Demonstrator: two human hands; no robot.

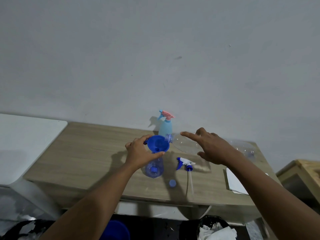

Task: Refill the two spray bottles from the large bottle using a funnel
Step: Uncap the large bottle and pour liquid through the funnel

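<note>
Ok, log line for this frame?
left hand grips funnel in clear spray bottle | right hand holds large bottle tipped, mouth over funnel | spray head lying on table

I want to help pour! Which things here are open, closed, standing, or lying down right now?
large bottle: uncapped, tipped sideways, mouth over funnel, in right hand
funnel: atop clear spray bottle, held by left hand
clear spray bottle: upright, head off
light blue spray bottle: upright, head on
spray head: lying on table
blue cap: lying on table
</note>
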